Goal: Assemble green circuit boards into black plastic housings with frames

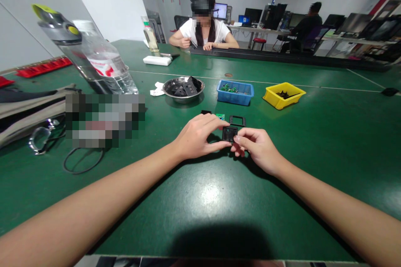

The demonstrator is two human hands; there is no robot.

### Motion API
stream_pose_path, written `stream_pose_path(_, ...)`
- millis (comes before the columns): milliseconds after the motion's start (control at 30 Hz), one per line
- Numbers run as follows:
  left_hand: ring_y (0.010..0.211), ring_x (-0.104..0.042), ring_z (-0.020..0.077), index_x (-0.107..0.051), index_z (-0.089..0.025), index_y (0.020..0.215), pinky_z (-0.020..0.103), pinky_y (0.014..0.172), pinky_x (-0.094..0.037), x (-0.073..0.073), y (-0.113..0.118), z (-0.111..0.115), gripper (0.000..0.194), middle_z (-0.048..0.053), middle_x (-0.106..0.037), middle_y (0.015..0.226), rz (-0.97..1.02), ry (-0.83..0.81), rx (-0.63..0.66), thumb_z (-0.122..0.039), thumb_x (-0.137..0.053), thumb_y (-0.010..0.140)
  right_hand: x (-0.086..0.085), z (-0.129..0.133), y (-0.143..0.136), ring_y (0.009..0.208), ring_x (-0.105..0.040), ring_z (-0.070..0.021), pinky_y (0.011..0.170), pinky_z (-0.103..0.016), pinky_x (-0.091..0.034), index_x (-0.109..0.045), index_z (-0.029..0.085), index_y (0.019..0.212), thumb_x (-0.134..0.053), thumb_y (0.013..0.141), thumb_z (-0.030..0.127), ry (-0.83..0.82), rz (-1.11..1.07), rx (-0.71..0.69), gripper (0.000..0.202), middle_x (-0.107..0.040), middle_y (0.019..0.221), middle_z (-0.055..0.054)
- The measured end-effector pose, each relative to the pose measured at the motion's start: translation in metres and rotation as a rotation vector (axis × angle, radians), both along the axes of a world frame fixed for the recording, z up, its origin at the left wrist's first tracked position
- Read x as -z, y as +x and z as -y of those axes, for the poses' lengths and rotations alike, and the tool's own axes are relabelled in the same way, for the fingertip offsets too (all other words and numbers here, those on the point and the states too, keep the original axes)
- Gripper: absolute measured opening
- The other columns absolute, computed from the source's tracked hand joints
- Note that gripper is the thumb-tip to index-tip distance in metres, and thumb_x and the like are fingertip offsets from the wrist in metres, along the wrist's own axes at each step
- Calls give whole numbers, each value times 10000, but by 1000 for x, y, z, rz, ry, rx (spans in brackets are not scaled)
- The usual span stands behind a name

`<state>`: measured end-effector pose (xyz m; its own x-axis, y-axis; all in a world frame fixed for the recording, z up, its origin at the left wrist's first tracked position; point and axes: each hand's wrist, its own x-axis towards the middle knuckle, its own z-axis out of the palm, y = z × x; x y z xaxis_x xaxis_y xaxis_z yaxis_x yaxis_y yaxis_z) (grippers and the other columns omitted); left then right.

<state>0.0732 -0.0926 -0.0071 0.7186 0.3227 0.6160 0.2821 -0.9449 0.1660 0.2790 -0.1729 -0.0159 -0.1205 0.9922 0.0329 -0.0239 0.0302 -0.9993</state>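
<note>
In the head view, the left hand (199, 135) is grasping a black casing (229, 134) between thumb and fingers and the right hand (260, 150) is pinching its right side, in front of the blue bin (234, 99); a circuit board (220, 116) is lying nearer that bin.

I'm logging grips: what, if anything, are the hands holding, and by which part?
A small black piece: the left hand holds it at the top and bottom edges, the right hand at the lower right corner.

Single head view, near above green table (328, 142), facing forward, downward
</note>
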Motion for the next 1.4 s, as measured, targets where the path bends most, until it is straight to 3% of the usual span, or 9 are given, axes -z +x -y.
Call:
stream_pose_path(367,870,-688,210,-636,-151,1134,325,774,-508,0,0,1,402,83,-734,937,15,-38,-3,-517,-597,973,-1,-1,0,492,-598,-127,485,-252,-476,-666,177,688,-793,768,546,-3,7,37,399,-695,600,-24)
stream_pose_path(700,780,-654,184,-631,-149,1022,304,739,-493,0,1,0,306,51,-712,860,27,-63,-11,-449,-597,975,-3,0,-1,492,-594,-118,483,-241,-475,-661,170,690,-800,756,569,-13,22,45,427,-686,596,-20)
stream_pose_path(1400,765,-652,179,-623,-155,994,292,713,-493,-3,2,4,284,42,-699,848,26,-98,-17,-434,-607,941,-3,0,-1,489,-583,-107,486,-233,-475,-671,168,739,-789,757,595,-13,54,45,443,-674,592,-6)
